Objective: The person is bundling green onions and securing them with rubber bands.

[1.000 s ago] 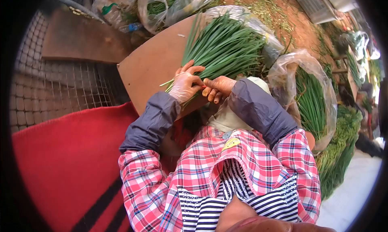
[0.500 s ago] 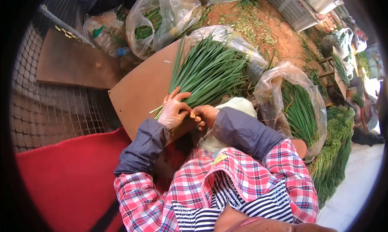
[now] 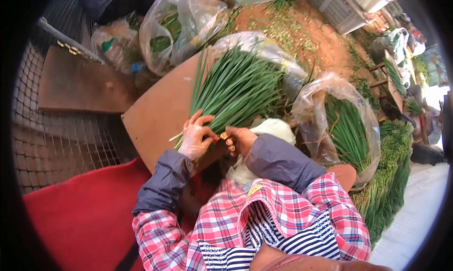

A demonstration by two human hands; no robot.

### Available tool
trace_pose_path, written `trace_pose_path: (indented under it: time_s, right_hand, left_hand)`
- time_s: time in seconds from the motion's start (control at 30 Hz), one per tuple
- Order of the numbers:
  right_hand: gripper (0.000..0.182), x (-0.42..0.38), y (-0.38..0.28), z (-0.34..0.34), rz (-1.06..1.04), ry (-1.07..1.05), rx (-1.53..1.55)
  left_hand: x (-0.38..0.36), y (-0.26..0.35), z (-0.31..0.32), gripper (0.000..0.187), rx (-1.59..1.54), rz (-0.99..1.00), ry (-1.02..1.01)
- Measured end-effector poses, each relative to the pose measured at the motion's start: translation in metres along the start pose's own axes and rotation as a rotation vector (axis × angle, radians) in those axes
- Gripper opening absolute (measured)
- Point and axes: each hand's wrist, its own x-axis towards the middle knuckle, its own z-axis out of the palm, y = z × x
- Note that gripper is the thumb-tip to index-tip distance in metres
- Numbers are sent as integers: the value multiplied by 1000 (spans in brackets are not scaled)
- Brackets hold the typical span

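Observation:
A fanned bunch of green chives point(image 3: 236, 87) lies on a brown board point(image 3: 160, 110) in front of me. My left hand point(image 3: 196, 139), in a thin clear glove, is closed around the bunch's stem end. My right hand point(image 3: 238, 139) is bare and sits right beside it, fingers curled at the same stem end, pinching something small and red between the two hands. Both forearms wear dark grey sleeves over a red plaid apron.
Clear plastic bags of greens stand at the back point(image 3: 181, 25) and at the right point(image 3: 347, 124). More chive bundles point(image 3: 391, 181) lie along the right. A wire mesh fence point(image 3: 56, 143) is on the left, a red cloth point(image 3: 80, 219) below it. Trimmings litter the dirt ground point(image 3: 292, 30).
Both hands stay on the stem end of the bunch; the view has shifted slightly. My right fingers have moved in closer to the left hand at the stems.

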Motion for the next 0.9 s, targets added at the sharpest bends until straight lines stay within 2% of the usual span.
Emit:
trace_pose_path:
  time_s: [0.03,0.1,0.13,0.23,0.33,0.43,0.53,0.73,0.9]
  right_hand:
    - [42,-1,2,-1,54,-69,-25]
    - [60,-1,-1,7,115,-38,-208]
    - [62,4,0,5,116,-95,-257]
    - [41,-2,-3,17,64,-76,-487]
    - [26,5,3,13,-32,-55,-358]
    - [17,4,1,13,-2,-82,-305]
    - [20,12,5,11,-28,-43,-301]
    - [23,16,24,8,-293,-130,-223]
    - [24,12,27,11,-340,-111,-244]
  left_hand:
    - [-5,1,1,8,-5,-3,-2]
    - [-5,-1,4,8,16,-3,4]
    - [-6,-2,4,7,10,15,17]
    - [-8,3,2,4,67,-12,-22]
    - [-7,3,0,7,45,-12,-27]
    - [-6,4,-1,8,45,-11,-42]
    - [-6,2,-2,8,14,-6,-57]
    - [-5,1,-2,10,-7,-28,-90]
    - [-4,4,-3,10,24,-45,-102]
